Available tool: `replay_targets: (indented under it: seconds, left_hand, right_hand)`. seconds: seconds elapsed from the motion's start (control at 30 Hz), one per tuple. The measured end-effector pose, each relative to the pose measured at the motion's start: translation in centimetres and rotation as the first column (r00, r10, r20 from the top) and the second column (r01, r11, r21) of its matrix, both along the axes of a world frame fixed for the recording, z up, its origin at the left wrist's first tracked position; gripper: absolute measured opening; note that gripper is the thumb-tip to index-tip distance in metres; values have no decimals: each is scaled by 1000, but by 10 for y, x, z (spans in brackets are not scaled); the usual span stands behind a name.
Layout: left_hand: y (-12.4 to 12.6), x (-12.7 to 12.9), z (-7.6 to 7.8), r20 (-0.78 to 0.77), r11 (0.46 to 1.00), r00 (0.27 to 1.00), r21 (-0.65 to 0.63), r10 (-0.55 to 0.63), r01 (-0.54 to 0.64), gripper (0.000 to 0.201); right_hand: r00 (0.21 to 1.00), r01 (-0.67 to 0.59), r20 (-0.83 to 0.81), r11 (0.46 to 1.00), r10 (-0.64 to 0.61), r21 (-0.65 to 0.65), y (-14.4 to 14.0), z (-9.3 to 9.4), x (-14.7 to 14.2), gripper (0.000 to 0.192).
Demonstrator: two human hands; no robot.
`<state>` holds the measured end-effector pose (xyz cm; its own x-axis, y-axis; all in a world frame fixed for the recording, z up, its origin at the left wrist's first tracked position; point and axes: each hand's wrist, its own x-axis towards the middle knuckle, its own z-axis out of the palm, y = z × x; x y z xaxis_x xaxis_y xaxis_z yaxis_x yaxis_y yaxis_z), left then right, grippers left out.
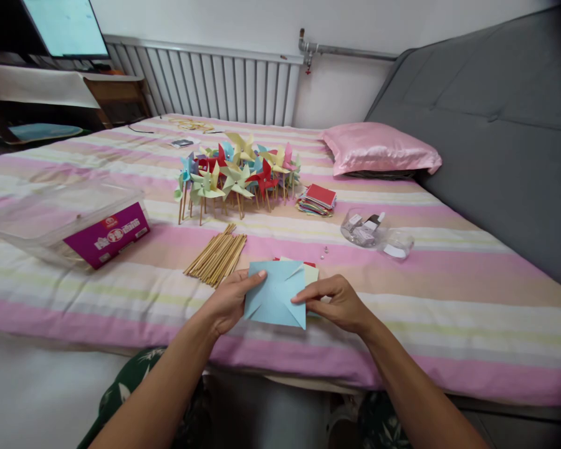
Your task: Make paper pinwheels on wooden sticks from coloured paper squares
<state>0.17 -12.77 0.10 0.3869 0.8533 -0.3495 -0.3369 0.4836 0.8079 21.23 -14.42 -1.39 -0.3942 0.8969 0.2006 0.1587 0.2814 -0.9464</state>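
White wall [346, 93], ribbed radiator [215, 81], grey padded headboard [486, 106], striped bed [449, 299], wooden desk [116, 93], monitor [65, 28]

Bare forearms, green leaf-print trousers [121, 393]

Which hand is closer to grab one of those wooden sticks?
Probably the left hand: the wooden sticks lie just up-left of it, while the right hand is across the blue paper.

Light blue paper square [275, 294], cut corners folding inward, tilted, held above striped bedspread edge
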Motion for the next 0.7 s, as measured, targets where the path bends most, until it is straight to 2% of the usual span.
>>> replay_targets:
  seconds: [0.17, 0.23, 0.47, 0.7]
  left_hand:
    - [0, 1, -3, -39, 999, 998, -16, -45, 44, 29]
    - [-1, 2, -3, -58, 999, 997, -21, -47, 46, 29]
    - [-4, 7, -5, -49, 999, 997, -3, -54, 54, 31]
    - [-6, 10, -7, -36, 996, 995, 3, -94, 94, 33]
  right_hand:
    - [991, -129, 34, 991, 130, -35, 0, 6, 2, 12]
    - [989, -142, 20, 987, 144, -72, 0, 5, 2, 12]
    - [998, -34, -67, 976, 20, -217, 4, -5, -3, 14]
    - [999, -28, 12, 983, 31, -180, 6, -5, -4, 21]
